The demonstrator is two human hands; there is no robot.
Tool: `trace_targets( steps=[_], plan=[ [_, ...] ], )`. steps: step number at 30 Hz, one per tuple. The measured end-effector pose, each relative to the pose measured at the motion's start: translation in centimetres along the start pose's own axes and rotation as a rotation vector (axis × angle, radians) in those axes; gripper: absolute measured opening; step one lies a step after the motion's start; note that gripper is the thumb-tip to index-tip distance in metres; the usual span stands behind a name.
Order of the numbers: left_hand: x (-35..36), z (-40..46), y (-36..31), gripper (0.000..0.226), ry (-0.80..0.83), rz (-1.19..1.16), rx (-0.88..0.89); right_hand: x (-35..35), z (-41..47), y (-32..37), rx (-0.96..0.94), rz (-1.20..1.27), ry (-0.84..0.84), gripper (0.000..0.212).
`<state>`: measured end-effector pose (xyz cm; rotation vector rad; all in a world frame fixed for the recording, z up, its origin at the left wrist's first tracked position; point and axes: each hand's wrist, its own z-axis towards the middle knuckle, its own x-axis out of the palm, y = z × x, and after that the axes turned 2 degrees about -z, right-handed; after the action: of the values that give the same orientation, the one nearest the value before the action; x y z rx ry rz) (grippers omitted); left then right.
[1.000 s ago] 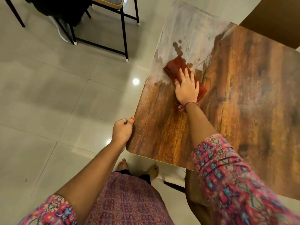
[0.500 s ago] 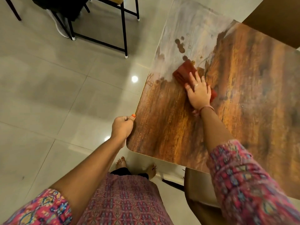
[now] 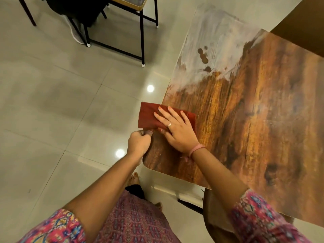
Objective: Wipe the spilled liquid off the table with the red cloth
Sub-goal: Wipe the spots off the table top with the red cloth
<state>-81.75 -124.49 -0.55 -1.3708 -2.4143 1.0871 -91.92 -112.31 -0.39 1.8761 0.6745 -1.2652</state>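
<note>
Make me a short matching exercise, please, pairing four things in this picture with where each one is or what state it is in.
Things:
1. red cloth
2. right hand
3. left hand
4. spilled drops

Places or states:
A. closed in a fist at the table's near-left edge
B. dark spots on the pale far part of the tabletop
C. flat, fingers spread, pressing down on fabric
D. hanging partly over the table's left edge

Pairs: 1-D, 2-C, 3-A, 4-B
</note>
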Motion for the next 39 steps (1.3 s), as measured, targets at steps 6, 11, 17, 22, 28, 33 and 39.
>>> trace_targets(
  steps=[6, 11, 17, 22, 28, 33, 39],
  plan=[
    [0.0, -0.1, 0.1, 0.046, 0.009, 0.020, 0.006, -4.7, 10.7, -6.4, 0.331, 0.028, -0.123, 0.053],
    [-0.1, 0.0, 0.2, 0.044, 0.002, 0.004, 0.009, -5.9, 14.2, -6.7, 0.538, 0.033, -0.118, 0.059],
    [-0.2, -0.2, 0.3, 0.041, 0.034, -0.025, -0.006, -1.4, 3.4, 1.1, 0.420, 0.031, -0.190, 0.058],
    [0.3, -0.1, -0.5, 0.017, 0.044, 0.005, 0.037, 2.7, -5.0, 4.9, 0.378, 0.030, -0.206, 0.049],
    [2.5, 0.8, -4.5, 0.035, -0.010, 0.025, 0.245, 1.5, -2.3, 1.7, 0.377, -0.010, -0.230, 0.052],
    [5.6, 3.7, -8.1, 0.033, -0.038, 0.111, 0.323, -2.8, 5.2, -6.3, 0.406, 0.023, -0.222, 0.051],
    [8.4, 7.3, -11.7, 0.032, -0.108, 0.120, 0.263, -7.5, 14.8, -14.1, 0.480, 0.074, -0.234, 0.050]
  ],
)
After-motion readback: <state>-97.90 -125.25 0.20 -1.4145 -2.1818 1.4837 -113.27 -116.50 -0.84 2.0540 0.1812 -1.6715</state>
